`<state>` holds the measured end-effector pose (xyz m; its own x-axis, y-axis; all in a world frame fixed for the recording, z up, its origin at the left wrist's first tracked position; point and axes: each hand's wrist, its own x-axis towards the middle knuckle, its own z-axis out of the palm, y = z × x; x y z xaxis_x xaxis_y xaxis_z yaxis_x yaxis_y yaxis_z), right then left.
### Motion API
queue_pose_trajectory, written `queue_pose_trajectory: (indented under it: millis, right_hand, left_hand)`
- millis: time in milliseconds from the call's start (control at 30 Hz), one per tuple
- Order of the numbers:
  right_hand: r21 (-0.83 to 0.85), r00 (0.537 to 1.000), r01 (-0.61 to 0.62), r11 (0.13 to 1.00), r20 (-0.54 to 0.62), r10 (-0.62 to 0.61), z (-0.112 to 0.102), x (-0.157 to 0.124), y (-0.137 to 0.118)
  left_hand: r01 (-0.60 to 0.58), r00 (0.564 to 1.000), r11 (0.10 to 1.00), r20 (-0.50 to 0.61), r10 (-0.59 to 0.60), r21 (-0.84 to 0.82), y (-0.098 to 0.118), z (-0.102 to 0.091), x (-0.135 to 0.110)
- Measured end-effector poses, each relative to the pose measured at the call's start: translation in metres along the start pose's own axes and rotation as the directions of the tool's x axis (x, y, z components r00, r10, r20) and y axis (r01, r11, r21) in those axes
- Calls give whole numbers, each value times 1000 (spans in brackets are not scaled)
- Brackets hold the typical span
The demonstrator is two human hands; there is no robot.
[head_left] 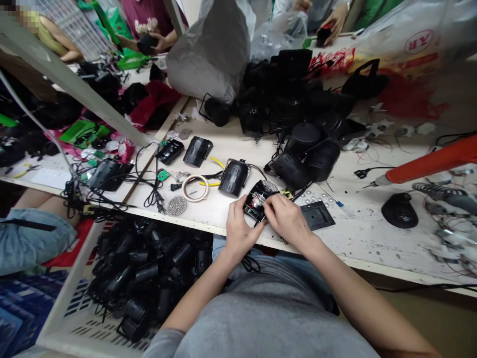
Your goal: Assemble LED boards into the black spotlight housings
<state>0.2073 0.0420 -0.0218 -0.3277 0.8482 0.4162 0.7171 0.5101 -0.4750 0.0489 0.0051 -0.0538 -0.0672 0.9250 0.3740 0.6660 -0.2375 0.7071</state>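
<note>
My left hand (238, 229) and my right hand (285, 217) meet at the front edge of the worn white table (372, 238). Both are closed around a small black lamp housing (256, 201) with a shiny part and thin wires inside. The left hand grips its lower left side. Fingertips of the right hand pinch at its top. Just right of my hands lies a flat black plate (317, 215) among small metal discs. A similar black housing (233, 177) stands upright to the left.
A heap of black housings (298, 114) fills the table's middle back. A tape roll (195, 187), a perforated disc (176, 205), and cables lie left. An orange tool (432, 163) lies right. A white crate (63, 308) of black parts sits below left. Other people work at the far side.
</note>
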Motion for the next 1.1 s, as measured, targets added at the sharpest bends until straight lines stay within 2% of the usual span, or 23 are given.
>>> queue_pose_trajectory:
  millis: [133, 400, 633, 700, 767, 833, 867, 933, 1000, 1033, 1067, 1100]
  right_hand:
    - [10, 997, 38, 999, -72, -37, -4, 5, 0]
    - [-79, 967, 123, 989, -215, -137, -17, -2, 3]
    - [-156, 913, 229, 961, -308, -267, -23, -11, 8]
    - [-173, 896, 240, 955, -340, -286, -27, -13, 10]
    - [-186, 883, 237, 953, -368, -292, -32, -15, 13]
    - [-215, 870, 230, 949, -392, -299, -40, -19, 17]
    - [-239, 863, 224, 945, -402, -307, -45, -21, 19]
    - [-299, 853, 212, 930, -408, -326, -54, -27, 23]
    - [-355, 857, 200, 913, -389, -339, -63, -35, 28]
    - [-370, 862, 202, 907, -372, -344, -66, -40, 29]
    - [-378, 867, 213, 901, -352, -352, -69, -44, 30]
    - [-380, 870, 231, 895, -331, -365, -71, -49, 31]
  left_hand:
    - [24, 1000, 1000, -5, -24, 9, -1, 2, 8]
    - [-106, 994, 971, 3, 107, 213, 3, -5, 15]
    - [-118, 989, 950, -51, 138, 290, 13, -17, -18]
    - [-142, 988, 965, -36, 153, 219, 14, -22, -30]
    - [-114, 994, 991, 16, 113, 73, 14, -29, -40]
    - [20, 990, 994, 139, -6, -105, 14, -41, -44]
    - [125, 969, 974, 232, -80, -187, 13, -50, -44]
    - [348, 881, 889, 429, -201, -299, 14, -71, -38]
    - [477, 802, 821, 538, -260, -314, 18, -98, -25]
    - [466, 801, 835, 540, -258, -293, 23, -112, -17]
    - [403, 817, 880, 532, -223, -249, 29, -126, -8]
    - [288, 832, 939, 533, -150, -185, 37, -139, 2]
